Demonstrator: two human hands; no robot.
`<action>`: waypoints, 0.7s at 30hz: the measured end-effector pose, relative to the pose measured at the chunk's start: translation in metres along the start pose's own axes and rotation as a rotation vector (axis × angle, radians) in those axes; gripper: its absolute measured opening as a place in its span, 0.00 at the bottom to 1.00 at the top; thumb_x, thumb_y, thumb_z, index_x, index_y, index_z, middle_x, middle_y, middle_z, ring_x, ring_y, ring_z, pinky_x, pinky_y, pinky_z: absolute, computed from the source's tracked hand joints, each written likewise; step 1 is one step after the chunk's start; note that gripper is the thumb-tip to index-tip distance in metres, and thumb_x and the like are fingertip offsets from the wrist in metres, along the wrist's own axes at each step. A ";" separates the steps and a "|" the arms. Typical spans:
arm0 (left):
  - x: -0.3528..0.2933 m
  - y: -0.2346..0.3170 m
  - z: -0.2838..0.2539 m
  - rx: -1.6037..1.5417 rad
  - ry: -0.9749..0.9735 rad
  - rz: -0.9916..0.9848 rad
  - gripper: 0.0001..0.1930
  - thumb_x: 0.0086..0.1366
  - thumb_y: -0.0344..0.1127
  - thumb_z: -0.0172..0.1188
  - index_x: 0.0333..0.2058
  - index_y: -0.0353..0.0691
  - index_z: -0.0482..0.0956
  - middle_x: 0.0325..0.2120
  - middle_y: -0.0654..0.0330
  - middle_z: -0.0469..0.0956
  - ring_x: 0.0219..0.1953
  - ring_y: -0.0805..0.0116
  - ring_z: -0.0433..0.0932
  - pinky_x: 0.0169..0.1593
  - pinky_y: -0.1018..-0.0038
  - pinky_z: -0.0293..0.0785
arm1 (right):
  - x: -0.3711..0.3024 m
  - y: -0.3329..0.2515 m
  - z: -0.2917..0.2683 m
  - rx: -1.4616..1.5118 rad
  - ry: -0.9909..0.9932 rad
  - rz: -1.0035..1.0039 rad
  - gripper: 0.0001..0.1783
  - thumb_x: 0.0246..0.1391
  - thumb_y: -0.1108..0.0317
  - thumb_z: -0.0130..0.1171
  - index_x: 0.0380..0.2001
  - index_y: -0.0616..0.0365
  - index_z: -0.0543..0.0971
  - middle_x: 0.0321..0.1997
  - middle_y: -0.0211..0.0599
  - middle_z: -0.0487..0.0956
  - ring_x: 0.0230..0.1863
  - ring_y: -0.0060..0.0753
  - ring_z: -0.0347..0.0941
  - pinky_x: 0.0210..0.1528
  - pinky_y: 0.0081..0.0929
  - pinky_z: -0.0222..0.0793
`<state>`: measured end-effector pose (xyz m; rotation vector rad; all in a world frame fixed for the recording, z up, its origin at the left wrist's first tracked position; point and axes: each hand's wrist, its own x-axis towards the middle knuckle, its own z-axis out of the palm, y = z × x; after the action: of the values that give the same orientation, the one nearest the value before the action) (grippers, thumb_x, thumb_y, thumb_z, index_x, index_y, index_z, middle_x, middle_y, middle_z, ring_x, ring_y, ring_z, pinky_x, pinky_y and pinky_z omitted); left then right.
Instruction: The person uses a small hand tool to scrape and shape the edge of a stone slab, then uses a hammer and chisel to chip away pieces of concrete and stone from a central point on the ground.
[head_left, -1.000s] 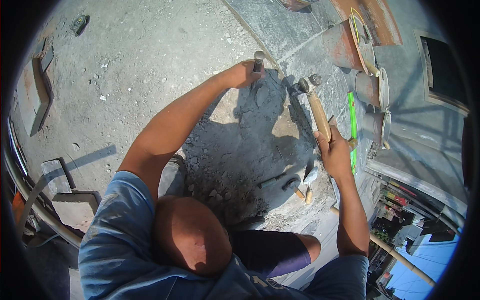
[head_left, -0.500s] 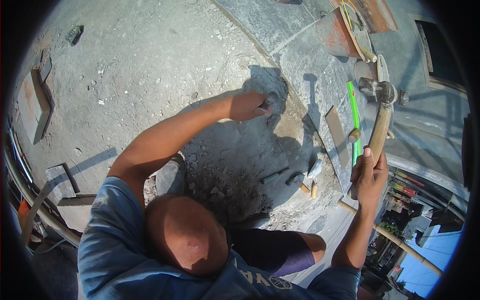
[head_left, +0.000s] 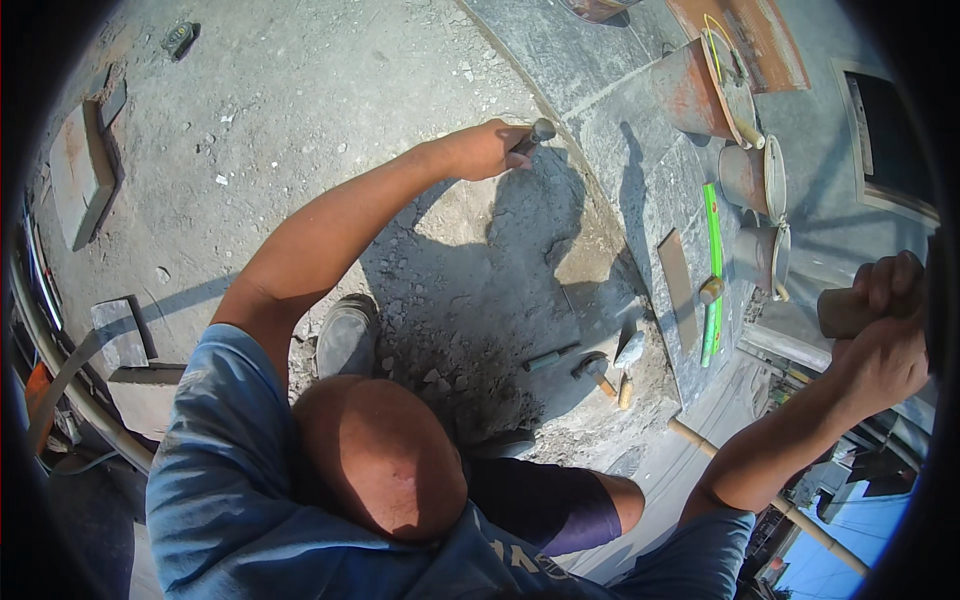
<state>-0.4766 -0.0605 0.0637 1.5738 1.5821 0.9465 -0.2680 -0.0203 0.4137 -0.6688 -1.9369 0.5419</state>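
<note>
A steel chisel [head_left: 533, 134] stands gripped in a person's left hand [head_left: 482, 150], its struck head poking out above the fist and its shaft running down toward the broken edge of a concrete slab [head_left: 470, 215]; the tip is hidden behind the fingers and in shadow. The chisel's long axis leans from the upper right down to the lower left, head up, point to the ground. Far out at the right rim, the right hand [head_left: 885, 330] is clenched round the wooden handle of a hammer [head_left: 850, 310], raised well apart from the chisel; the hammer's head is out of sight past the rim. By the look of it this is the top of a swing in chipping the slab, and the coming blow would need to land squarely on the chisel head, clear of the knuckles beside it, with the left hand holding the shaft steady.

Loose rubble [head_left: 450, 375] lies between the slab and the person's shoe [head_left: 347, 338]. A second, smaller hammer [head_left: 595, 370] and a trowel [head_left: 628, 352] rest on the ground nearby, with a green spirit level [head_left: 712, 270] and several rusty metal buckets [head_left: 745, 175] further out toward the right.
</note>
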 end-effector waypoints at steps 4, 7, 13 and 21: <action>-0.015 -0.004 0.000 0.047 0.016 -0.061 0.16 0.66 0.40 0.56 0.46 0.33 0.72 0.35 0.44 0.79 0.41 0.47 0.78 0.46 0.59 0.72 | -0.072 0.049 0.061 0.072 -0.307 0.051 0.16 0.63 0.60 0.54 0.38 0.64 0.69 0.19 0.40 0.71 0.17 0.34 0.66 0.23 0.31 0.62; 0.002 0.010 0.012 0.075 -0.077 0.047 0.18 0.66 0.41 0.56 0.48 0.33 0.71 0.37 0.43 0.78 0.43 0.45 0.77 0.47 0.57 0.71 | -0.108 0.103 0.048 -0.742 -0.994 0.125 0.16 0.60 0.61 0.57 0.39 0.65 0.70 0.23 0.59 0.75 0.28 0.61 0.76 0.29 0.43 0.67; -0.004 0.002 0.012 0.044 -0.095 -0.108 0.18 0.67 0.41 0.55 0.47 0.32 0.72 0.37 0.43 0.78 0.43 0.47 0.77 0.47 0.57 0.71 | -0.048 0.037 0.042 -0.319 -0.495 0.290 0.18 0.60 0.57 0.58 0.40 0.62 0.72 0.18 0.32 0.70 0.16 0.33 0.61 0.21 0.33 0.61; 0.006 0.008 0.006 0.084 -0.062 -0.019 0.17 0.67 0.42 0.55 0.42 0.32 0.72 0.34 0.45 0.78 0.40 0.48 0.77 0.44 0.58 0.71 | -0.128 0.118 0.037 -0.322 -0.449 0.162 0.13 0.61 0.62 0.57 0.40 0.61 0.69 0.21 0.39 0.71 0.20 0.31 0.65 0.26 0.30 0.65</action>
<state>-0.4678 -0.0545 0.0679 1.6262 1.6093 0.8232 -0.2282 -0.0189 0.2402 -0.9783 -2.4363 0.5143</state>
